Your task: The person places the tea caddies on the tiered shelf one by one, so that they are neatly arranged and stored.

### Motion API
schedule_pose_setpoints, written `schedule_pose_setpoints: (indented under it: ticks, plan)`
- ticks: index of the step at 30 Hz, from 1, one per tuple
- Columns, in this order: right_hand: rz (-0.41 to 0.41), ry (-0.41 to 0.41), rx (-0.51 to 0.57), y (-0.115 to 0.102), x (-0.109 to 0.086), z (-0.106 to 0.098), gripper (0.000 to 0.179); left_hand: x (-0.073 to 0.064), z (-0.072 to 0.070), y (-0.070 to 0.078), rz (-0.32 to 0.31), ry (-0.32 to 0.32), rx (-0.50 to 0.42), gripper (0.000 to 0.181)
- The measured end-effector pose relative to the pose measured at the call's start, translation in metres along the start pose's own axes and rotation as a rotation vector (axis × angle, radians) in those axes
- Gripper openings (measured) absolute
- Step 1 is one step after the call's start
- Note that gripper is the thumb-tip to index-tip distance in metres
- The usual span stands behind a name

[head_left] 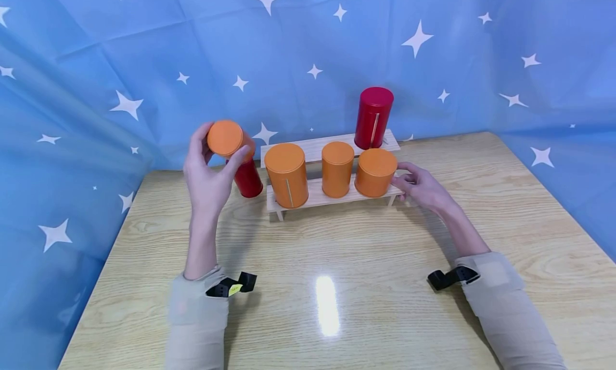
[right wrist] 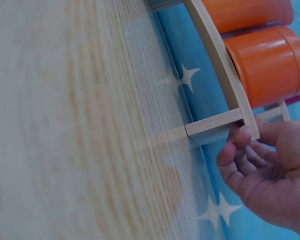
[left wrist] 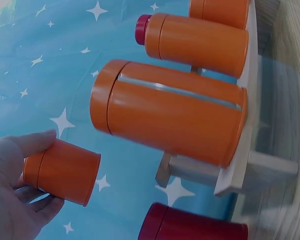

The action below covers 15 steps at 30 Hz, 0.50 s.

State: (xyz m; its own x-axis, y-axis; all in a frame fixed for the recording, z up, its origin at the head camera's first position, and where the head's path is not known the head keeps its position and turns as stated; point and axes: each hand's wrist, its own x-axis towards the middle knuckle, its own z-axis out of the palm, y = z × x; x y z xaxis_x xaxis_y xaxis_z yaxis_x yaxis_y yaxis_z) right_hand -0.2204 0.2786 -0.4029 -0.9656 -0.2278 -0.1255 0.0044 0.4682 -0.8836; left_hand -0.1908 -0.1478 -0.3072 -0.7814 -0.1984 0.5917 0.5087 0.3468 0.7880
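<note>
My left hand holds a small orange canister up in the air, thumb on one side and fingers on the other. In the head view it overlaps a red canister that stands left of the wooden two-step rack. On the front step are a tall orange canister, a slim one and a short wide one. With curled fingers, my right hand pinches the front step's right end, beside the short wide canister.
Another red canister stands at the right end of the rack's back step. The rack sits near the far edge of a wood-grain table. A blue star-patterned cloth hangs behind and along the sides.
</note>
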Motion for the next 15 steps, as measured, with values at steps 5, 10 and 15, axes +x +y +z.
schedule_pose_setpoints:
  ticks: [5,10,15]
  plan:
    - [-0.006,0.003,-0.004,0.0,0.0,0.0,0.056,0.002,0.011,0.003,0.012,-0.007,-0.03,0.066]
    - [-0.012,0.006,0.001,0.001,0.0,0.0,0.056,0.008,0.024,0.007,0.09,-0.021,-0.053,0.065]
    - [-0.011,0.011,-0.006,0.002,0.0,0.0,0.055,0.017,0.038,0.017,0.145,-0.039,-0.083,0.064]
